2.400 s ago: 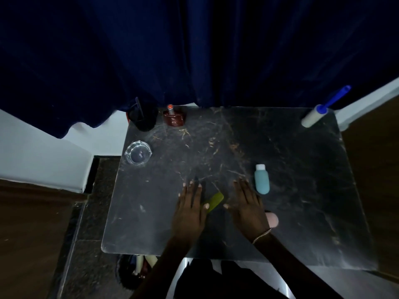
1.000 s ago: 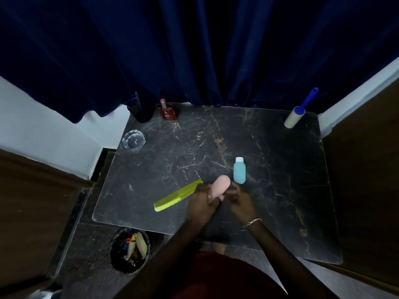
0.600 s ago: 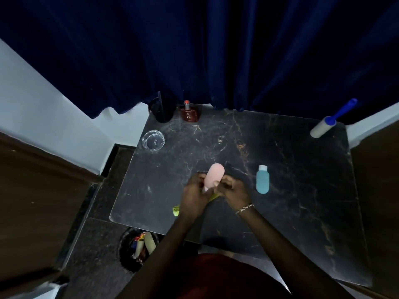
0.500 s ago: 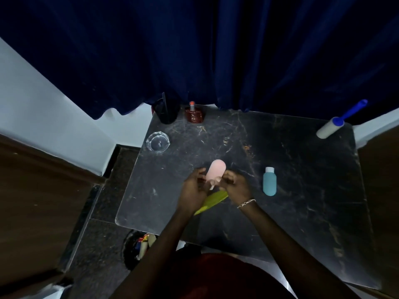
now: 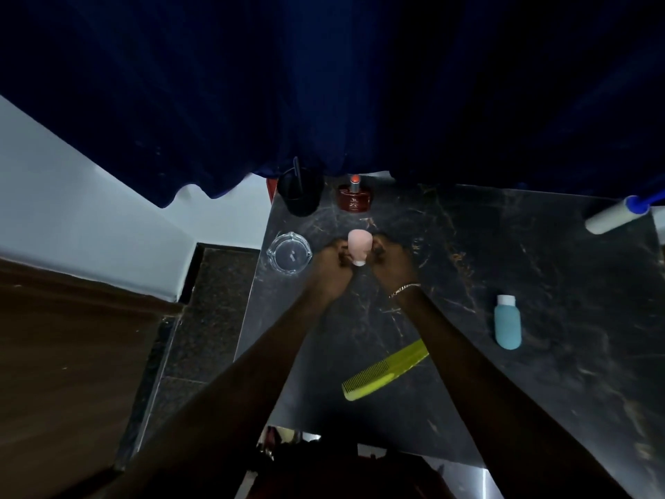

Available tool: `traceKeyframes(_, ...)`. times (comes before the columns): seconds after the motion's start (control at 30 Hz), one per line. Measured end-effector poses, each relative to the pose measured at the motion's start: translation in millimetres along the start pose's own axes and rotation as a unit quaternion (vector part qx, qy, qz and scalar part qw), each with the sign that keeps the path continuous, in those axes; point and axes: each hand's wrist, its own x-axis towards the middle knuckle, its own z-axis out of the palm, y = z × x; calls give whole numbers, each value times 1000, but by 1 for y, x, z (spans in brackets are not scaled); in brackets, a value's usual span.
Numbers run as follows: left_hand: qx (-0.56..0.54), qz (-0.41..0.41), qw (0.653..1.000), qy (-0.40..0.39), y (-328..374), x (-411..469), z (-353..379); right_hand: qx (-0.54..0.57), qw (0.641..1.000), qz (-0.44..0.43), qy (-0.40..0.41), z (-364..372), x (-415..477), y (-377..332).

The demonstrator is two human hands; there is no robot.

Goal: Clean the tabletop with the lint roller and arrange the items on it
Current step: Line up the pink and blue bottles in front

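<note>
Left hand (image 5: 333,261) and right hand (image 5: 390,259) grip a small pink plastic bottle (image 5: 359,246) between them, now moved beside the clear glass ashtray (image 5: 289,252).

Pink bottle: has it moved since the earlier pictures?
Yes. The pink bottle went away from the teal bottle, toward the glass ashtray at the far left.

A dark blue curtain (image 5: 324,84) fills the upper frame. Below it at left is a white wall (image 5: 90,217), then a brown wooden surface (image 5: 72,372) and speckled dark stone flooring (image 5: 212,311).

Navy curtain (image 5: 324,84), white wall (image 5: 72,196), dark floor (image 5: 216,300)
</note>
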Motion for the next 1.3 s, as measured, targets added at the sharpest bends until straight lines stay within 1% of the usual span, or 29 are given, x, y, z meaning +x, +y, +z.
traceKeyframes(0.13,-10,-14,999,-45,-10,25,-4,11,1000,5,10,17,24,-3)
traceKeyframes(0.23,-6,-33,996,-79,-21,36,-4,19,1000,-8,9,27,33,-3)
traceKeyframes(0.37,-14,-33,996,-84,-36,40,-3,22,999,-24,-13,37,39,1)
traceKeyframes(0.5,-19,-27,996,-88,-43,42,-3,23,999,-29,-12,43,42,4)
traceKeyframes(0.6,-8,-21,995,-94,-42,40,-3,27,999,-27,-25,43,43,9)
traceKeyframes(0.73,-6,-12,996,-84,-39,38,-2,40,998,-25,-31,41,41,10)
traceKeyframes(0.83,-9,0,997,-79,-36,37,-6,28,999,-18,-43,40,43,12)
traceKeyframes(0.97,22,38,999,-22,-29,27,-12,36,997,-1,-65,35,36,19)
traceKeyframes(1.07,70,78,994,32,-28,8,-14,34,998,-37,-37,27,23,24)
traceKeyframes(1.13,140,141,978,70,-32,-9,-12,11,997,-80,-19,22,8,28)
traceKeyframes(1.2,219,194,953,81,-37,-24,-9,-63,991,-115,2,18,-9,36)
traceKeyframes(1.3,320,203,923,64,-47,-43,2,-169,974,-149,23,9,-36,51)
